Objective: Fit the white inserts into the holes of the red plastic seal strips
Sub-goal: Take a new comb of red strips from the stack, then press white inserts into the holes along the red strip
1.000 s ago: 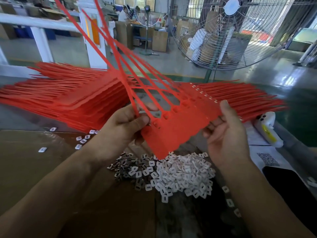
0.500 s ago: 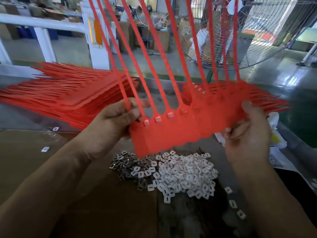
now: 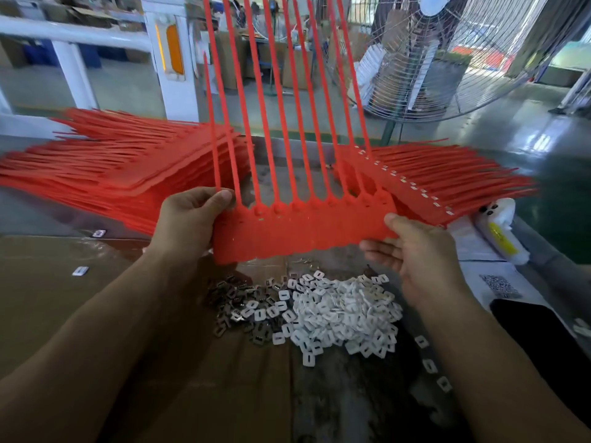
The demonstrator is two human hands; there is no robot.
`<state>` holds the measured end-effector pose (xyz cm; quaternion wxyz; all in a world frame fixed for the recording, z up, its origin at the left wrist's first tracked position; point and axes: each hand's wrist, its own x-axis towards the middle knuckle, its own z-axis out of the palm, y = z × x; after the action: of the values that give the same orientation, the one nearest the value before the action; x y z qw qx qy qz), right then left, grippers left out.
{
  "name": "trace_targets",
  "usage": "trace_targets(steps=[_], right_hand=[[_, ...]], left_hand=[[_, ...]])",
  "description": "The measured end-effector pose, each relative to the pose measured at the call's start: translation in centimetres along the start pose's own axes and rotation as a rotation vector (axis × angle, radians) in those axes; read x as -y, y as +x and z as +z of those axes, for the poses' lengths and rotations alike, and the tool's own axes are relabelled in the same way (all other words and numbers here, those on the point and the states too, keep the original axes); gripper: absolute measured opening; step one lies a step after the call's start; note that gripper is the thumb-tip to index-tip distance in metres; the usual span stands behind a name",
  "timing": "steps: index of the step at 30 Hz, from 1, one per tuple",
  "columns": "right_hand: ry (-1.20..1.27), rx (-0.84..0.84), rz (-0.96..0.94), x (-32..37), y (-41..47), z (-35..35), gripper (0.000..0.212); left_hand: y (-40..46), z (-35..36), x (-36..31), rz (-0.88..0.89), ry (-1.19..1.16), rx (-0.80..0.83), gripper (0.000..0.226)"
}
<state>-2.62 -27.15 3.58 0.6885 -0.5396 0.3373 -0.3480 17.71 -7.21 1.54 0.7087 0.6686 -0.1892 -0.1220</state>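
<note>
Seemingly mid-batch, both hands, left hand [image 3: 188, 219] and right hand [image 3: 412, 251], pinch a joined seal sheet [image 3: 300, 231] at frame centre, its holes apparently unfilled, above the white inserts [image 3: 345, 311] heaped on the desk [image 3: 64, 314].

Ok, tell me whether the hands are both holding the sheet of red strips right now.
Yes: the left hand grips the left end of the sheet of red strips and the right hand holds its right end, above the white inserts.

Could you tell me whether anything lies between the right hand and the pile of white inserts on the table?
Nothing visible does. The right hand holds the red strip sheet above the white inserts, with open air between them.
</note>
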Motion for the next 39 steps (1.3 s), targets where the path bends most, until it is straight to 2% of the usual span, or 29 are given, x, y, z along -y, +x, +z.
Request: trace_targets(steps=[2,5,7,9,11,14,17,21,25,32,34,36,39], right_hand=[[-0.077,-0.007,0.007,-0.2,0.1,-0.2,0.016],[-0.121,-0.039,0.023,-0.5,0.5,-0.5,0.014],[-0.126,-0.050,0.047,-0.5,0.7,-0.6,0.012],[-0.164,-0.052,0.060,-0.5,0.8,-0.8,0.011],[-0.320,-0.054,0.017,-0.6,0.8,-1.1,0.010],[-0.682,-0.045,-0.113,-0.7,0.8,-1.8,0.009],[-0.843,-0.033,-0.168,-0.5,0.8,-2.0,0.011],[-0.982,-0.018,-0.159,0.0,0.8,-2.2,0.021],[-1.073,0.031,-0.111,0.6,0.7,-2.7,0.014],[-1.214,0.037,-0.083,1.1,0.4,-3.1,0.022],[-1.269,-0.017,-0.172,1.1,0.1,-2.8,0.023],[-1.245,-0.025,-0.352,1.0,-0.6,-2.0,0.023],[-1.077,0.210,-0.556,0.5,-2.3,0.5,0.011]], left_hand=[[0.0,0.1,0.4,-0.017,0.042,-0.001,0.021],[0.0,0.2,0.7,-0.051,0.052,0.103,0.018],[0.0,0.3,0.7,0.006,0.069,0.190,0.019],[-0.1,0.3,0.8,0.081,0.161,0.229,0.032],[-0.1,0.2,1.2,0.088,0.249,0.204,0.034],[-0.2,-0.1,0.9,0.158,0.496,0.100,0.057],[-0.7,0.0,0.6,0.196,0.624,0.068,0.052],[-1.1,0.0,0.5,0.149,0.765,0.090,0.047],[-1.5,-0.1,0.3,0.156,0.829,0.116,0.045],[-1.9,-0.4,-0.1,0.147,0.871,0.162,0.043],[-2.0,-0.5,-0.2,0.140,0.883,0.169,0.044],[-2.0,-0.6,-0.2,0.132,0.898,0.175,0.044],[-2.1,-0.6,-0.3,0.122,0.918,0.191,0.044]])
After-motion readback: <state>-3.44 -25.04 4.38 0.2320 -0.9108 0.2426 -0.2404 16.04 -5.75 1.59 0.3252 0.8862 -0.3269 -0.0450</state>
